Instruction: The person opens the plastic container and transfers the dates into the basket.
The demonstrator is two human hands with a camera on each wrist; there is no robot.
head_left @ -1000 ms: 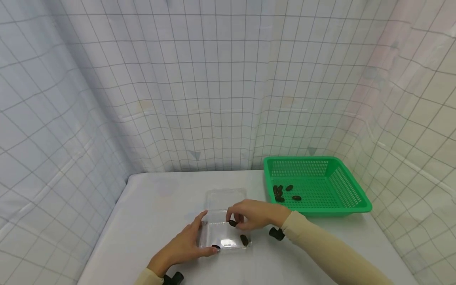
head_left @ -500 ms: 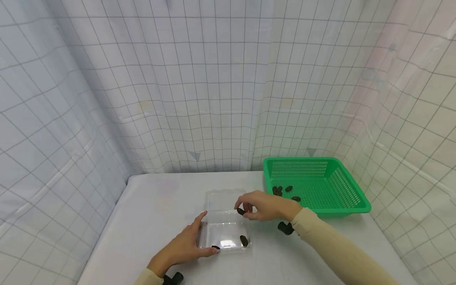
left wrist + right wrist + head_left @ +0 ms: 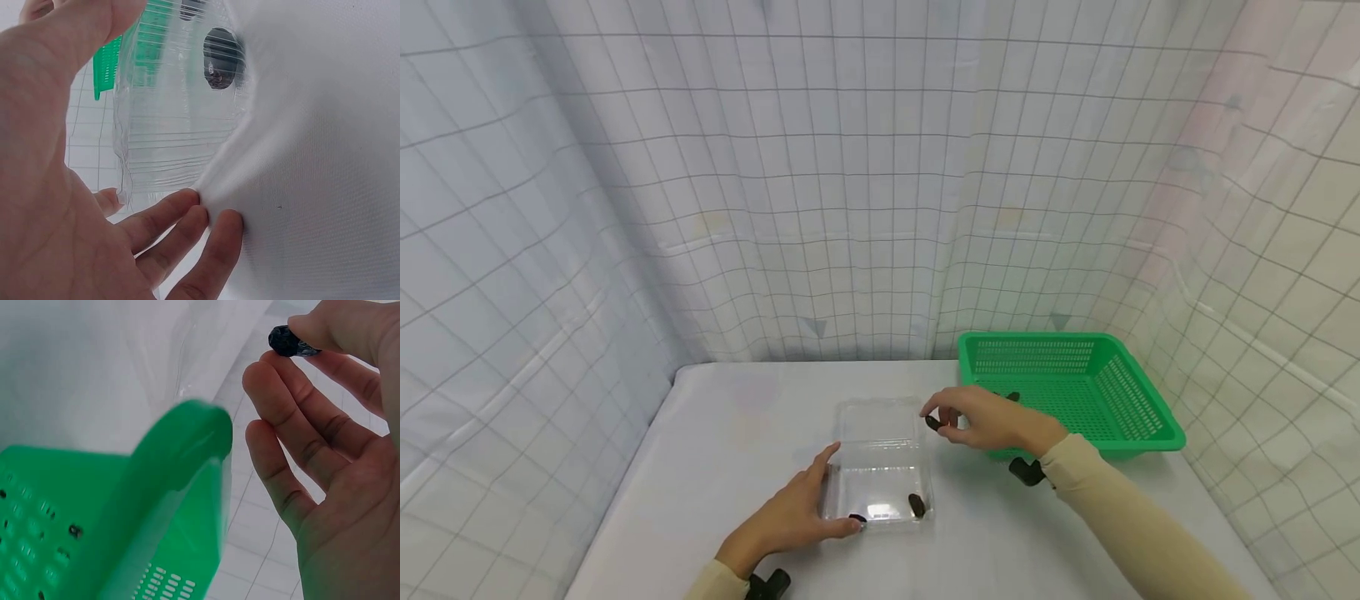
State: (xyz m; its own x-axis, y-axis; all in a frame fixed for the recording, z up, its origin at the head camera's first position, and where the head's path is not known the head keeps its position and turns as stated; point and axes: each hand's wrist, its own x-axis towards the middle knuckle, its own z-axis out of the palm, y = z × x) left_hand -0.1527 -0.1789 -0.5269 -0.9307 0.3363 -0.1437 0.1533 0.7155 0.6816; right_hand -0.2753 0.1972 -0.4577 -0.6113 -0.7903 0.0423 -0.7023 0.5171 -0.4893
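Clear plastic, the box [image 3: 880, 467] sits open on the white table [image 3: 715, 450], and your left hand [image 3: 790, 521] lies spread flat against its near left side. A dark date [image 3: 916, 504] lies inside it. Your right hand [image 3: 992, 419] pinches another date [image 3: 933, 423] between thumb and forefinger, above the gap between the box and the green basket [image 3: 1120, 400].

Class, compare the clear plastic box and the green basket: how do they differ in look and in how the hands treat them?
The clear plastic box is see-through and smooth-walled; the green basket is opaque and perforated. The left hand rests against the box; the right hand, pinching a dark piece, reaches the basket untouched. Both stand on the white table.
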